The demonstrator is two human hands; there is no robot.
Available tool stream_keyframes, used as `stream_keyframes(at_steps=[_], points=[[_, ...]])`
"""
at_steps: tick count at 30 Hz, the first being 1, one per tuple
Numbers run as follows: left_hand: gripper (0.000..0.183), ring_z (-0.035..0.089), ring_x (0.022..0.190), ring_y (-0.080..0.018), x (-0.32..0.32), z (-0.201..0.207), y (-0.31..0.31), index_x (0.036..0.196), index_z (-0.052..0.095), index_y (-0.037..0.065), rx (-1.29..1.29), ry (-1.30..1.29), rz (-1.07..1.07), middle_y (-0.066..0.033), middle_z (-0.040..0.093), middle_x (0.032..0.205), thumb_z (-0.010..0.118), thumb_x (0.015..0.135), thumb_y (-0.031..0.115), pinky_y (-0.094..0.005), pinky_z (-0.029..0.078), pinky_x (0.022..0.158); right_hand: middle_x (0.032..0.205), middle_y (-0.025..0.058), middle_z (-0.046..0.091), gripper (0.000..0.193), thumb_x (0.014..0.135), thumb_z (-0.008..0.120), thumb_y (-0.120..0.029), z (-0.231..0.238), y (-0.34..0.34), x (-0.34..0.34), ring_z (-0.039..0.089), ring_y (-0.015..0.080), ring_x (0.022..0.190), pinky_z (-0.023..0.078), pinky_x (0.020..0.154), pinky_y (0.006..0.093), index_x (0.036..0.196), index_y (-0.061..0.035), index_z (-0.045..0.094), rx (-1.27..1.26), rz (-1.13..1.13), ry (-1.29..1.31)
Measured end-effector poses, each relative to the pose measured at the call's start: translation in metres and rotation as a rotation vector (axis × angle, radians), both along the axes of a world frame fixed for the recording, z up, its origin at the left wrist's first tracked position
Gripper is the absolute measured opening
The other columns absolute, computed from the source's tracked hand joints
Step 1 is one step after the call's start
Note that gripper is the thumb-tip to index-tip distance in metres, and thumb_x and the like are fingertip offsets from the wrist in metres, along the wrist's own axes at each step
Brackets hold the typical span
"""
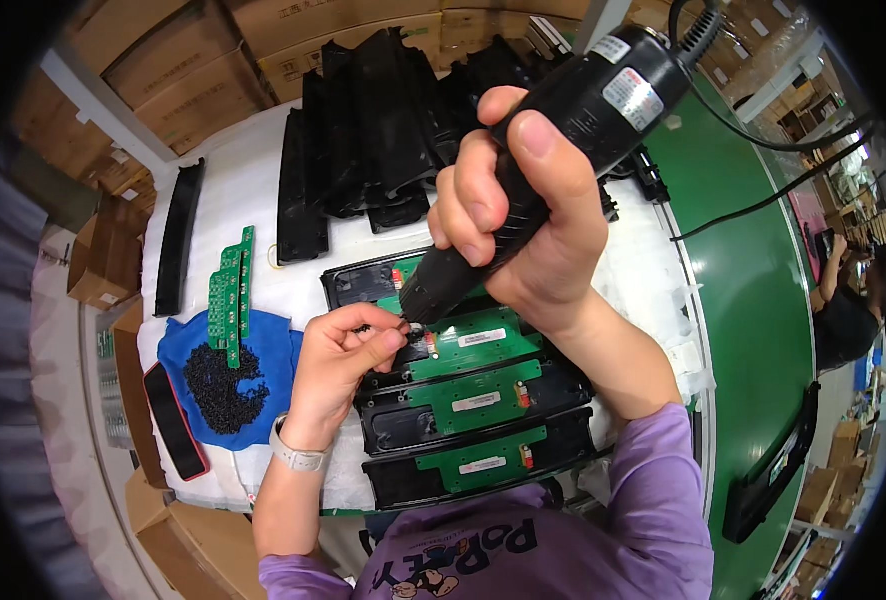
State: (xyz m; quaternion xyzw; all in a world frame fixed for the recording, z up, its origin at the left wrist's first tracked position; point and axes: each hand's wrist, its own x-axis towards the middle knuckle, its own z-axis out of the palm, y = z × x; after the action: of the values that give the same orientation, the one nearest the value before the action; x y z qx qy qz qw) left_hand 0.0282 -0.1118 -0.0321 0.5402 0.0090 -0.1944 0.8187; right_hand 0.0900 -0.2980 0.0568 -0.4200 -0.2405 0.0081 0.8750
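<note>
My right hand (533, 210) is wrapped round a black electric screwdriver (603, 125), tilted with its nose down to the left. At that nose my left hand (341, 362) is closed, thumb and forefinger pinched together. Small dark bits show among its fingers, but what the fingertips hold is too small to make out. Both hands are over a row of several long black plastic housings (388, 425), each with a green circuit board (503, 403) in it. The screwdriver's nose and my hands hide part of the farther housings.
Left of the row, a blue cloth (275, 395) bears a heap of small black screws (221, 395) and loose green boards (229, 295). A phone (175, 425) lies beside it. Black housings (373, 120) are piled at the back. The screwdriver's cord (763, 148) hangs at right.
</note>
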Motion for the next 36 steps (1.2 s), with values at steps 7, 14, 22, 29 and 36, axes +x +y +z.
stream_keyframes(at_steps=[7,14,22,29,36], points=[[0.012,0.054,0.062,-0.0072,0.001,0.003,-0.004,0.09,0.063,-0.003,0.003,0.008,-0.008,-0.01,0.065,0.085,0.065,0.08,0.001,-0.0182,0.044,0.055,0.056,0.0006,0.044,0.033,0.092,0.039,-0.036,-0.002,-0.004,0.0,0.041,0.0128,0.041,0.042,0.051,0.0303,0.108,-0.0089,0.048,0.073,0.044,-0.053],[0.014,0.054,0.061,-0.0072,-0.002,0.0,-0.005,0.093,0.062,-0.004,-0.182,0.078,0.015,-0.0111,0.064,0.082,0.065,0.08,0.0,-0.0182,0.043,0.055,0.05,0.0043,0.044,0.023,0.085,0.054,-0.025,0.002,0.004,0.001,0.042,0.0143,0.035,0.038,0.04,0.0294,0.094,-0.0039,0.048,0.187,-0.094,0.081],[0.014,0.052,0.052,-0.0047,-0.006,0.016,-0.011,0.093,0.059,-0.003,0.401,-0.011,-0.046,-0.003,0.063,0.069,0.063,0.08,0.0,-0.0174,0.041,0.048,0.055,0.0013,0.042,0.028,0.092,0.041,-0.032,0.0,-0.006,0.013,0.04,0.0127,0.041,0.038,0.049,0.029,0.104,-0.0073,0.048,-0.083,-0.104,-0.104],[0.018,0.036,0.045,-0.0025,0.002,0.019,0.001,0.091,0.058,-0.001,0.274,-0.018,0.021,-0.0013,0.057,0.065,0.047,0.093,0.013,-0.0182,0.028,0.042,0.052,0.0053,0.044,0.027,0.078,0.057,-0.012,-0.016,0.001,0.024,0.042,0.0143,0.038,0.035,0.038,0.0264,0.098,0.0014,0.045,-0.363,-0.195,-0.195],[0.02,0.03,0.048,-0.0019,0.006,0.019,0.008,0.089,0.056,0.002,0.278,-0.024,0.192,0.0033,0.046,0.058,0.044,0.095,0.017,-0.0172,0.022,0.044,0.051,0.0059,0.046,0.026,0.077,0.059,-0.011,-0.024,0.003,0.029,0.043,0.0145,0.038,0.036,0.038,0.0264,0.096,0.0013,0.047,-0.395,-0.208,-0.202]])
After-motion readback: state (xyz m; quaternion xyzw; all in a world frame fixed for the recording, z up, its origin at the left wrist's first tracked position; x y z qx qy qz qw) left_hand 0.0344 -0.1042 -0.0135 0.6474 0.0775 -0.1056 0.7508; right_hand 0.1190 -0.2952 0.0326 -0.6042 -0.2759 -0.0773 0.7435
